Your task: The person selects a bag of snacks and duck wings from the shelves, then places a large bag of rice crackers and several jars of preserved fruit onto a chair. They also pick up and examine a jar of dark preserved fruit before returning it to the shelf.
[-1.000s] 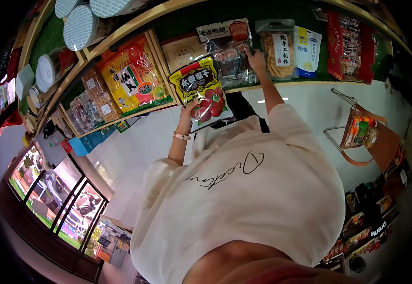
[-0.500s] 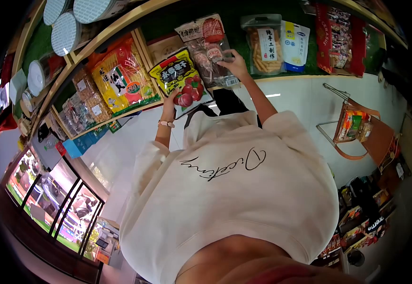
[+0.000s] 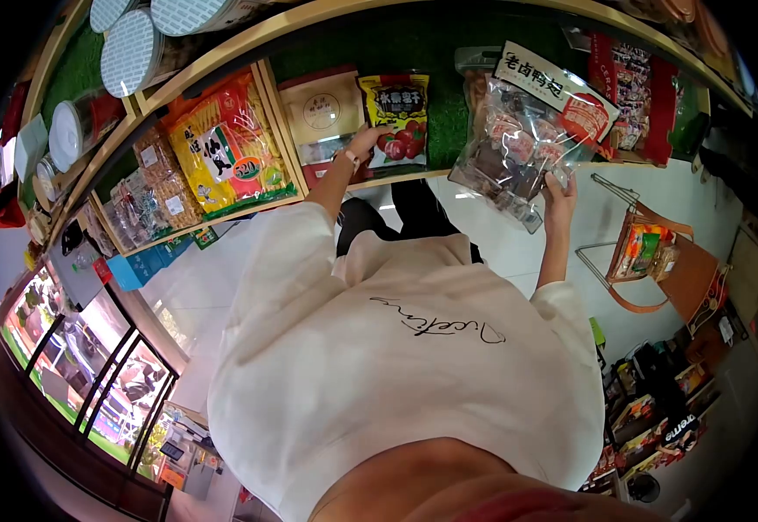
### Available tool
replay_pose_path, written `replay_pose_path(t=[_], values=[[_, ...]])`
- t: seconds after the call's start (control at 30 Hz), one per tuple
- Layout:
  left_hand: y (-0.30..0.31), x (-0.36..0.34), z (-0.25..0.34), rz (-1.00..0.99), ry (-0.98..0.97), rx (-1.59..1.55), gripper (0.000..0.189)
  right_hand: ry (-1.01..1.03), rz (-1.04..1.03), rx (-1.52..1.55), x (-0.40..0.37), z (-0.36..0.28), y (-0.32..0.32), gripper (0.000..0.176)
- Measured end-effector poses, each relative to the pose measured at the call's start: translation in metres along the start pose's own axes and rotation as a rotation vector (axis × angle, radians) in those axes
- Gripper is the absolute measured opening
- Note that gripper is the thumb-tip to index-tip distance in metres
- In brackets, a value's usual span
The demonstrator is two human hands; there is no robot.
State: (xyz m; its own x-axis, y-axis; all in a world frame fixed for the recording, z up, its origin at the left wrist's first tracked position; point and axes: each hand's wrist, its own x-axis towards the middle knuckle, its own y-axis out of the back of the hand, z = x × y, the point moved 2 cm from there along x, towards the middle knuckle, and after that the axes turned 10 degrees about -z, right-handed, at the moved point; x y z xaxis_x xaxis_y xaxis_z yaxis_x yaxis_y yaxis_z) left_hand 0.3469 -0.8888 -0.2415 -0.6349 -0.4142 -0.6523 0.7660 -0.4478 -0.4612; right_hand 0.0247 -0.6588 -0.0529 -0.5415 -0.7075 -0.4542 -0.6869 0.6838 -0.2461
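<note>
Left hand (image 3: 363, 143): fingers closed on the lower left corner of the yellow-and-black snack bag (image 3: 395, 109). The bag stands upright on the shelf (image 3: 401, 179), against its green back wall.

Right hand (image 3: 560, 190): gripping the lower right edge of the clear bag (image 3: 518, 139) of dark wrapped pieces. The bag is held tilted in the air, in front of the shelf's right end and off the ledge.

On the shelf beside the snack bag: beige pouch (image 3: 321, 109) just left, touching. Large orange bag (image 3: 222, 148) in the next compartment left.

Basket (image 3: 657, 252) on the floor, right of the shelf and below it.
</note>
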Motion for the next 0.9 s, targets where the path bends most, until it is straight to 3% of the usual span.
replay_pose_path(t=[0.03,0.13,0.2,0.27,0.37,0.43,0.47,0.53,0.67,0.8,0.83,0.9], values=[[0.004,0.006,-0.002,-0.014,0.055,0.024,0.032,-0.014,0.038,0.042,0.001,0.007,0.002,0.042],[0.0,-0.007,-0.004,0.237,-0.018,0.339,0.028,-0.078,-0.005,0.112,-0.006,0.014,-0.016,0.041],[0.007,-0.02,-0.022,0.252,-0.155,0.39,0.025,-0.088,-0.091,0.174,-0.008,0.027,-0.041,0.039],[-0.011,-0.078,0.004,0.167,-0.003,0.218,0.032,-0.123,-0.204,0.186,-0.013,0.035,-0.073,0.039],[-0.043,-0.188,0.038,-0.19,-0.102,-0.324,0.041,-0.223,-0.417,0.114,-0.032,0.069,-0.123,0.04],[-0.004,-0.238,-0.01,-0.393,-0.406,-0.437,0.049,-0.304,-0.607,0.064,-0.051,0.097,-0.178,0.04],[-0.023,-0.301,0.003,-0.005,-0.385,-0.263,0.056,-0.328,-0.686,0.058,-0.073,0.105,-0.208,0.04],[-0.014,-0.376,-0.014,0.175,-0.493,-0.332,0.059,-0.42,-0.811,0.046,-0.116,0.12,-0.262,0.039],[0.008,-0.506,-0.087,0.364,-0.606,-0.133,0.069,-0.548,-1.134,-0.032,-0.217,0.155,-0.353,0.038],[0.022,-0.602,-0.17,0.679,-0.665,-0.263,0.054,-0.653,-1.312,-0.28,-0.318,0.209,-0.414,0.041],[0.028,-0.62,-0.187,0.752,-0.705,-0.328,0.043,-0.677,-1.354,-0.366,-0.341,0.219,-0.429,0.039],[0.043,-0.657,-0.223,0.828,-0.677,-0.37,0.044,-0.712,-1.429,-0.398,-0.394,0.241,-0.458,0.037]])
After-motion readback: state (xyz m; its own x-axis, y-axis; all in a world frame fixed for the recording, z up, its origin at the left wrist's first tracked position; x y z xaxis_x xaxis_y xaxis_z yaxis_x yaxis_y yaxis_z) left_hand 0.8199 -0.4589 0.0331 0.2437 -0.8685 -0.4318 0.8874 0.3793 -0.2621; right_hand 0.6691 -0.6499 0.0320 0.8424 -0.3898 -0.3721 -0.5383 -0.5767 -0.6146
